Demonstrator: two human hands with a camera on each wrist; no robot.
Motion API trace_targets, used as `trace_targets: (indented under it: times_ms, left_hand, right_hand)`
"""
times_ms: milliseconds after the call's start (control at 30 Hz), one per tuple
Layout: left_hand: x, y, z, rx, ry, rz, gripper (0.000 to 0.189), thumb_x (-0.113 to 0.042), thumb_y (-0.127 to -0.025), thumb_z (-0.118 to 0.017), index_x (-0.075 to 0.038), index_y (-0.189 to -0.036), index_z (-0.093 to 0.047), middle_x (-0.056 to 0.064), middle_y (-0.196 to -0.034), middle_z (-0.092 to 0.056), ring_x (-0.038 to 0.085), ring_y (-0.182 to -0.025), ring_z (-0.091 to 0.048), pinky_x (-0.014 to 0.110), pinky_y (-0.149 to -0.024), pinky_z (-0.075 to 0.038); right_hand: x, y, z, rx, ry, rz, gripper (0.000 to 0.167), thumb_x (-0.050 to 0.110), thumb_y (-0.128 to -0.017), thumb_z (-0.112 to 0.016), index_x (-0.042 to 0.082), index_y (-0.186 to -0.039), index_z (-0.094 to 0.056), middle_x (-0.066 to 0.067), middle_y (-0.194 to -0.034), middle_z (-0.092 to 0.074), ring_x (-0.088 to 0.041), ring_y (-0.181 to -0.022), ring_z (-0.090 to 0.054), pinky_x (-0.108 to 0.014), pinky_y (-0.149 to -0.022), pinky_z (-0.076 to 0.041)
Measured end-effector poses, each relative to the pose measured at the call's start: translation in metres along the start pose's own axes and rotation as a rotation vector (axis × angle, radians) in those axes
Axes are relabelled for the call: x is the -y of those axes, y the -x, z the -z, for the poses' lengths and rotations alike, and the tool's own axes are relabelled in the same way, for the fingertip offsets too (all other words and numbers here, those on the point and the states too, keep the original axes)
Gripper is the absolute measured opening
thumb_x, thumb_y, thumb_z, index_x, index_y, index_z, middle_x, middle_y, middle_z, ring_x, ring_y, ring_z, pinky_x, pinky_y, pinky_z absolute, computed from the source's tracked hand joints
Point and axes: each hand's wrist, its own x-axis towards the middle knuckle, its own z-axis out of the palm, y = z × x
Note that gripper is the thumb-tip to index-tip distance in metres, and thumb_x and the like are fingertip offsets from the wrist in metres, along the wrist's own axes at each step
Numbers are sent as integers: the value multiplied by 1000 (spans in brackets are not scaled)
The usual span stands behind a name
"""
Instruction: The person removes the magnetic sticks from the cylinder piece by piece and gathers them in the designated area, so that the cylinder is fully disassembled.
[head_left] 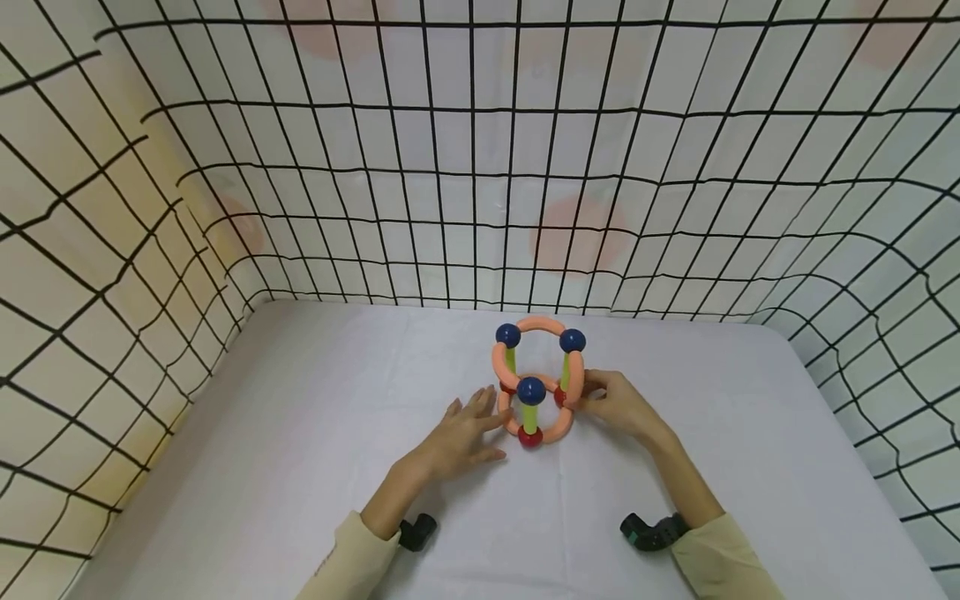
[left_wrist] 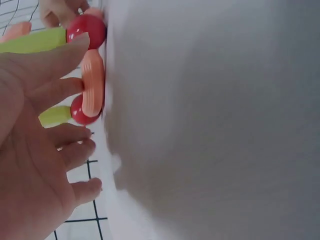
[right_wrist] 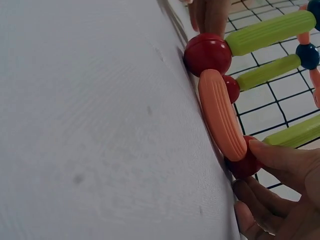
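A toy frame of balls and rods stands upright on the white cloth. Blue balls (head_left: 531,391) top it, red balls (right_wrist: 207,55) form its base, green rods (head_left: 530,419) rise between them, and curved orange rods (right_wrist: 221,114) link each ring. My left hand (head_left: 453,437) is at its left side with fingers spread; in the left wrist view the thumb touches a red ball and one finger meets an orange rod. On the right, my right hand (head_left: 618,404) pinches a red base ball (right_wrist: 244,165) between thumb and fingers.
White cloth (head_left: 315,400) covers the tabletop. A black wire grid (head_left: 472,175) stands along the back and both sides, with pale sheeting behind it. Each wrist carries a black camera (head_left: 651,532) near the sleeve cuff.
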Motion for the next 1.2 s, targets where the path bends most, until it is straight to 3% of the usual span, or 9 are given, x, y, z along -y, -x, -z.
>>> trace_targets:
  times_ms: [200, 400, 700, 967, 1067, 1133, 1200]
  left_hand:
    - [-8, 7, -4, 12, -3, -28, 73, -29, -95, -76, -11, -158, -44, 17, -172, -22, 42, -159, -23, 68, -125, -22]
    - [-16, 11, -9, 47, -70, 12, 77, -37, -95, -75, -16, -160, -40, 14, -173, -17, 36, -161, -20, 62, -127, -23]
    - [-40, 20, -14, 98, -145, 48, 87, -43, -92, -77, -20, -163, -34, 21, -173, -15, 37, -161, -18, 61, -126, -27]
    - [-52, 23, -14, 95, -177, 105, 89, -46, -93, -75, -21, -165, -29, 19, -173, -15, 36, -161, -20, 59, -126, -28]
    - [-51, 26, -1, -2, -88, 163, 80, -40, -97, -72, -11, -162, -36, 24, -169, -26, 40, -157, -29, 59, -124, -32]
    - [-49, 27, 12, -147, 1, 193, 70, -34, -99, -70, -5, -157, -43, 27, -164, -35, 42, -153, -36, 59, -122, -35]
    - [-47, 27, 25, -337, 90, 162, 60, -27, -100, -70, -2, -151, -50, 27, -160, -42, 43, -149, -42, 60, -119, -39]
  right_hand:
    - [-1, -3, -1, -20, -3, -19, 42, 13, -93, -74, 0, -132, -66, -15, -113, -73, -25, -106, -64, -32, -90, -52]
    - [0, -5, -3, -74, -16, -43, 42, 14, -93, -75, -1, -131, -67, -19, -118, -74, -30, -109, -66, -34, -89, -54]
    - [-1, -6, -8, -134, -51, -25, 37, 4, -92, -70, -6, -128, -69, -25, -122, -73, -39, -116, -67, -53, -102, -56]
    - [2, 0, -1, -122, -66, -44, 43, 8, -96, -67, -4, -137, -63, -25, -129, -69, -40, -121, -65, -50, -103, -56]
    - [6, 12, 12, -156, -42, -23, 44, 14, -102, -65, 1, -143, -58, -23, -136, -65, -38, -123, -64, -34, -99, -59]
    - [12, 21, 23, -234, -26, 19, 42, 16, -104, -63, 3, -144, -58, -21, -139, -64, -33, -122, -65, -20, -94, -57]
    - [20, 31, 31, -346, -25, 65, 39, 19, -105, -61, 8, -143, -60, -17, -137, -66, -22, -119, -66, -9, -89, -51]
